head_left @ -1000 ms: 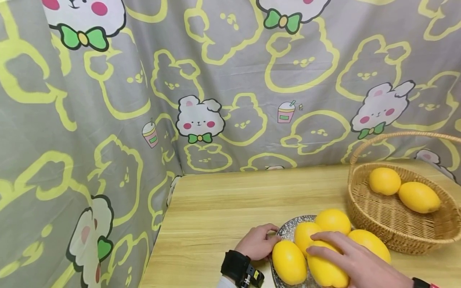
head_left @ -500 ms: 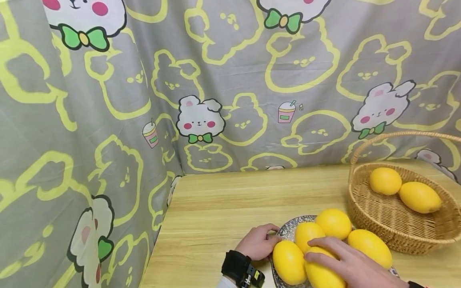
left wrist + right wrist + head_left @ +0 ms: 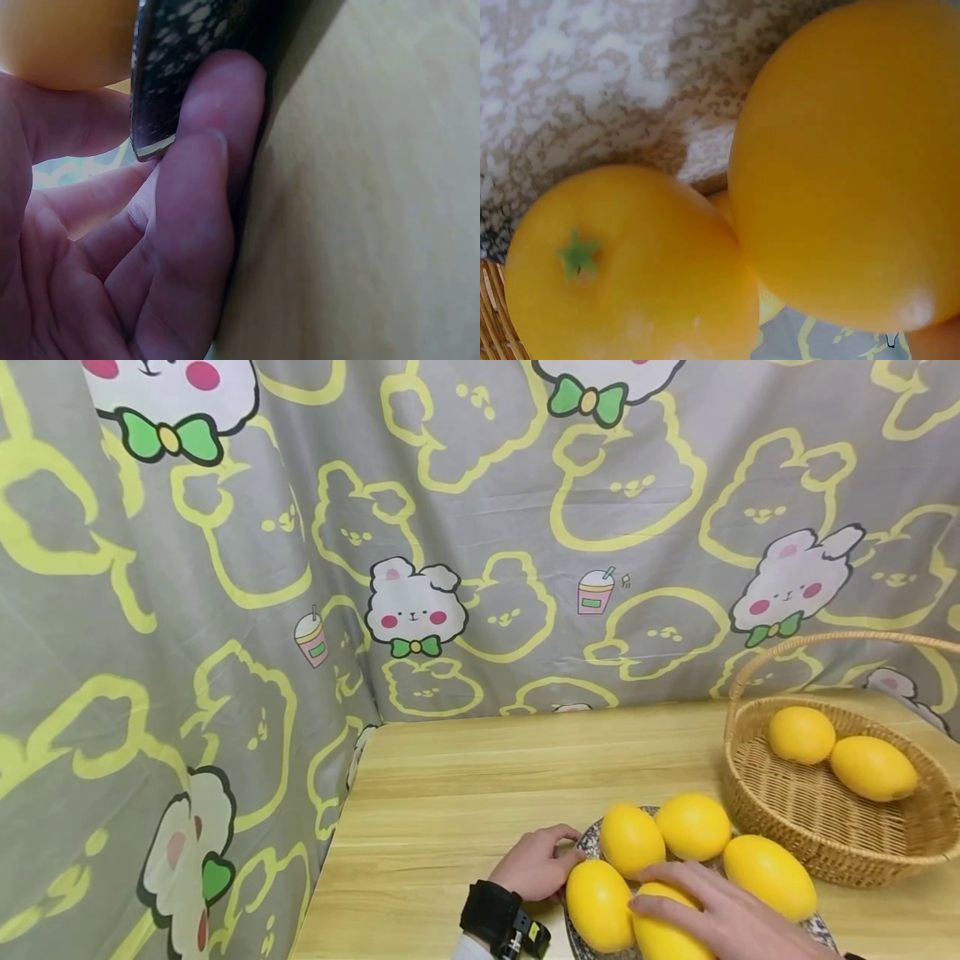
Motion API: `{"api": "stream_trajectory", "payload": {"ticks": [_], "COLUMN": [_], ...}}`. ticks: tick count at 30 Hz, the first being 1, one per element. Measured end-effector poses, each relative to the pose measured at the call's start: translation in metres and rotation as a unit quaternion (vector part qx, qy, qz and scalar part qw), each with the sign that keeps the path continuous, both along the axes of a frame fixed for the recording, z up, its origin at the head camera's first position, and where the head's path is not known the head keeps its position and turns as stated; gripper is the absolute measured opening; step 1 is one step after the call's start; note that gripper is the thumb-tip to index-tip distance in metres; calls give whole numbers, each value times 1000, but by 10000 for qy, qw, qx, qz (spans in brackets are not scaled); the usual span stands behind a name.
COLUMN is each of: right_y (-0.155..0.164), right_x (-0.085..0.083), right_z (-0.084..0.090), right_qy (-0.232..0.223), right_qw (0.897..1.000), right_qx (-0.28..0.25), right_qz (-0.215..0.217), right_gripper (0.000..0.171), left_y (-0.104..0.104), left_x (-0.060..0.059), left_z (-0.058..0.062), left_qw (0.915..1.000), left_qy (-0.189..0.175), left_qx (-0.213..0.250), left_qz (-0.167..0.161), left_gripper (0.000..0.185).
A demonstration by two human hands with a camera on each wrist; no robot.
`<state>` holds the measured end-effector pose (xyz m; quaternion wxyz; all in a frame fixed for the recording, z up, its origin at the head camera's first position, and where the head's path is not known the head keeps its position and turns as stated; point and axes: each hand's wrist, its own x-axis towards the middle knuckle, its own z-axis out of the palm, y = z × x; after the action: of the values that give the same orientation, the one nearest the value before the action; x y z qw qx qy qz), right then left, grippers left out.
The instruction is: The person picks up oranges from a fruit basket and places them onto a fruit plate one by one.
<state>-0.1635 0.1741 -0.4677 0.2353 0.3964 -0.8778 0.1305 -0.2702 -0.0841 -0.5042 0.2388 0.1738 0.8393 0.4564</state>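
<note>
Landmark: speckled plate point(image 3: 588, 842), near edge of the wooden table point(image 3: 465, 793), just left of the wicker basket point(image 3: 825, 835).

Left hand point(image 3: 536, 864): at the plate's left rim, fingers curled around the edge. Left wrist view confirms it; fingertips point(image 3: 217, 112) lie under and against the dark speckled rim point(image 3: 161, 82), thumb on the upper side. Rim pinched. Black wrist strap point(image 3: 495, 917) behind the hand.

Right hand point(image 3: 720, 914): laid over the nearest lemon point(image 3: 663, 935), at the plate's near side. Fingers spread and bent over the fruit's top, fingertips reaching its left flank. Looks like a loose grasp; the underside of the hold is not visible.

On the plate: five lemons in all. Besides the covered one, one at the left edge point(image 3: 598, 906), next to the left hand; two at the far side point(image 3: 632, 839) point(image 3: 693, 827), side by side; one long lemon on the right point(image 3: 768, 875), close to the basket wall. Right wrist view shows two lemons close up, one with a green stem scar point(image 3: 577, 255), speckled plate surface behind them.

Basket, right of the plate: arched handle point(image 3: 787, 652), two lemons inside point(image 3: 801, 735) point(image 3: 873, 768), touching each other.

Behind the table: grey curtain with yellow outlines and cartoon rabbits point(image 3: 416, 610).
</note>
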Motion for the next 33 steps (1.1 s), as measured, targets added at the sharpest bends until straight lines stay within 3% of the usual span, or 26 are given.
{"api": "stream_trajectory", "payload": {"ticks": [4, 10, 17, 22, 33], "right_y": [0, 0, 2, 1, 0], "right_x": [2, 2, 4, 3, 2], "right_z": [-1, -1, -6, -5, -5], "right_qy": [-57, -28, -105, -44, 121], "right_qw": [9997, 10000, 9989, 9996, 9983], "right_qx": [174, 60, 347, 224, 565], "right_qz": [-188, -45, -309, -139, -94], "right_gripper": [78, 80, 78, 76, 70], "left_y": [0, -1, -1, -1, -1], "left_x": [0, 0, 1, 0, 0], "left_z": [0, 1, 3, 2, 2], "left_qw": [10000, 10000, 10000, 10000, 10000], "left_qy": [1, -14, -2, 12, 21], "left_qx": [-5, 1, 9, 34, -6], "left_qz": [0, -3, 13, 9, -8], "left_gripper": [33, 32, 32, 31, 31]}}
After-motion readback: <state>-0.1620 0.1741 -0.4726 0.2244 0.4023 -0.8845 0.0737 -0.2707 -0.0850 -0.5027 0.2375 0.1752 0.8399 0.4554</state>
